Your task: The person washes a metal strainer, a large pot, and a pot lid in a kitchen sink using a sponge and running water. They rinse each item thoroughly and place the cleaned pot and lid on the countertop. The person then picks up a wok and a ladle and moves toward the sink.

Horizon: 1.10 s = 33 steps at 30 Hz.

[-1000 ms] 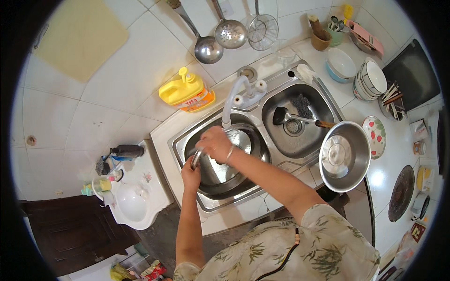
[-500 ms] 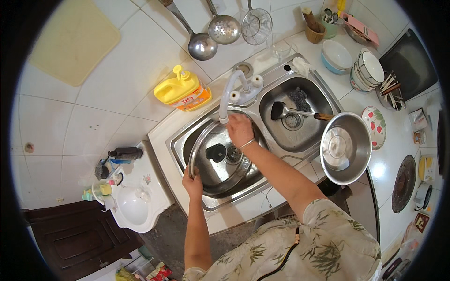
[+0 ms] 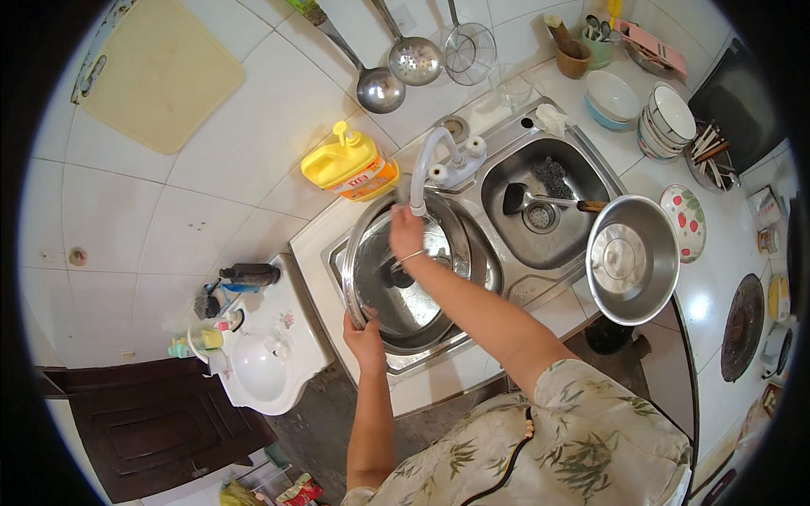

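Observation:
A large round pot lid (image 3: 371,253), clear with a wide steel rim and a black knob, is tilted over the left sink basin (image 3: 494,278). My left hand (image 3: 364,339) grips its rim at the near left, thumb on the inner side. My right hand (image 3: 407,232) is at the lid's far part, just beside the spout of the white faucet (image 3: 422,173). Motion smears its fingertips, so I cannot make out whether they hold anything. A bracelet circles that wrist.
The right basin (image 3: 578,232) holds a black-headed spatula (image 3: 540,198) and a dark scouring pad (image 3: 553,175). A steel bowl (image 3: 666,278) stands at the counter's right part. A yellow detergent jug (image 3: 350,164) stands behind the sink. Ladles (image 3: 381,89) hang above.
The lid has been raised and tilted more. My right hand has moved from below the spout toward the lid's far left edge. The whole view has shifted slightly.

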Motion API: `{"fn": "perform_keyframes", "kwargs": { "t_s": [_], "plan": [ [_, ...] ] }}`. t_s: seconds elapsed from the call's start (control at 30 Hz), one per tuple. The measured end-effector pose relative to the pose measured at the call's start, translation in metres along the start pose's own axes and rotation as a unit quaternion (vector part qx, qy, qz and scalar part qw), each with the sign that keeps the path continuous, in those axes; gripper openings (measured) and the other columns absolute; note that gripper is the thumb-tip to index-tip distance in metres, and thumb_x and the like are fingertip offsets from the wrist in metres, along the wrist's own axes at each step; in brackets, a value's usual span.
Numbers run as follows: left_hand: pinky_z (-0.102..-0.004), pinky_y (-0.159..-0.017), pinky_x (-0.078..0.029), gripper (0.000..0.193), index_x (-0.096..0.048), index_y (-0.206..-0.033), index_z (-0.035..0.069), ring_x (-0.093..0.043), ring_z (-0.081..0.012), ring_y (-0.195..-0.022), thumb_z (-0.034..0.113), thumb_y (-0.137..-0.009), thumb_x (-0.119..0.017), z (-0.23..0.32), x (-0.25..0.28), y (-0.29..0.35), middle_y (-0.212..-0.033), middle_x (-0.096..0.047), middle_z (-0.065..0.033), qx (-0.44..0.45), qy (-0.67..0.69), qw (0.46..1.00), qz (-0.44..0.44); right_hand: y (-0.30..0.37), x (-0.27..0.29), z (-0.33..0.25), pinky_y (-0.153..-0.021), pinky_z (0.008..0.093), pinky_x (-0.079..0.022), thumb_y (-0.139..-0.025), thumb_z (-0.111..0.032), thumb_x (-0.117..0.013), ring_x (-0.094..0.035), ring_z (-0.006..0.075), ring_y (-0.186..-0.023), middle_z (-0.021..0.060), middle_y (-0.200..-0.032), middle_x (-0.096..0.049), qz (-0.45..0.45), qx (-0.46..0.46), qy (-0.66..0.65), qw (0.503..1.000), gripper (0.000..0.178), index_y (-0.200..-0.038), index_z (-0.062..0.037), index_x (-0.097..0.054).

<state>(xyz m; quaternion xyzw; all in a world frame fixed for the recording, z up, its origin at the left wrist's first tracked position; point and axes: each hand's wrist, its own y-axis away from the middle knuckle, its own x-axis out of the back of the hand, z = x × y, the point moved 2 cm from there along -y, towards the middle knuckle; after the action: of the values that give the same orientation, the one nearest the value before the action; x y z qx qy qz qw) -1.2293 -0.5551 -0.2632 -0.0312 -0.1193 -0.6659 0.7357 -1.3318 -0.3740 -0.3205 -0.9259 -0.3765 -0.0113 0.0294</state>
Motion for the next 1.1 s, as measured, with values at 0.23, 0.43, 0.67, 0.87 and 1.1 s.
{"fn": "perform_keyframes", "kwargs": {
  "t_s": [0.23, 0.43, 0.67, 0.87, 1.1],
  "plan": [
    [-0.0261, -0.065, -0.046, 0.022, -0.053, -0.089, -0.002, -0.056, -0.0139, -0.069, -0.009, -0.067, -0.052, -0.003, 0.007, 0.004, -0.079, -0.058, -0.0069, 0.084, 0.116, 0.989, 0.037, 0.084, 0.005, -0.050, -0.073, 0.0321, -0.043, -0.089, -0.019, -0.047, -0.052, 0.0230, -0.076, 0.0139, -0.083, -0.058, -0.440, -0.051, -0.048, 0.895, 0.021, -0.100, -0.0022, -0.054],
    [-0.0274, -0.064, -0.048, 0.031, -0.050, -0.095, -0.004, -0.059, -0.0197, -0.072, -0.011, -0.065, -0.050, 0.008, 0.020, 0.021, -0.082, -0.057, -0.0103, 0.091, 0.172, 0.978, 0.077, 0.100, 0.108, 0.020, -0.075, 0.0387, -0.047, -0.074, -0.010, -0.059, -0.059, 0.0331, -0.081, 0.0158, -0.086, -0.062, -0.612, 0.139, 0.246, 0.739, 0.022, -0.096, -0.0060, -0.063],
    [-0.0301, -0.064, -0.051, 0.036, -0.050, -0.099, -0.002, -0.060, -0.0236, -0.075, -0.010, -0.064, -0.052, 0.025, 0.019, 0.042, -0.081, -0.056, -0.0104, 0.145, 0.183, 0.971, 0.047, 0.001, 0.095, 0.063, -0.074, 0.0432, -0.047, -0.077, -0.012, -0.051, -0.060, 0.0345, -0.083, 0.0187, -0.085, -0.061, -0.207, -0.008, 0.347, 0.915, 0.012, -0.080, -0.0053, -0.061],
    [-0.0316, -0.060, -0.049, 0.029, -0.050, -0.092, -0.003, -0.058, -0.0233, -0.070, -0.009, -0.064, -0.052, 0.027, 0.006, 0.043, -0.077, -0.055, -0.0115, 0.149, 0.187, 0.970, 0.041, 0.033, 0.002, -0.010, -0.062, 0.0452, -0.041, -0.072, -0.013, -0.059, -0.050, 0.0382, -0.070, 0.0191, -0.072, -0.051, -0.164, 0.167, 0.049, 0.971, 0.013, -0.076, -0.0030, -0.051],
    [-0.0305, -0.055, -0.046, 0.040, -0.044, -0.103, -0.004, -0.057, -0.0256, -0.069, -0.012, -0.064, -0.048, 0.009, 0.035, 0.024, -0.075, -0.051, -0.0112, 0.144, 0.302, 0.940, 0.068, 0.079, 0.069, -0.007, -0.066, 0.0393, -0.046, -0.076, -0.023, -0.059, -0.058, 0.0318, -0.073, 0.0155, -0.078, -0.059, -0.493, 0.058, 0.170, 0.851, 0.028, -0.097, -0.0053, -0.058]
  ]
}}
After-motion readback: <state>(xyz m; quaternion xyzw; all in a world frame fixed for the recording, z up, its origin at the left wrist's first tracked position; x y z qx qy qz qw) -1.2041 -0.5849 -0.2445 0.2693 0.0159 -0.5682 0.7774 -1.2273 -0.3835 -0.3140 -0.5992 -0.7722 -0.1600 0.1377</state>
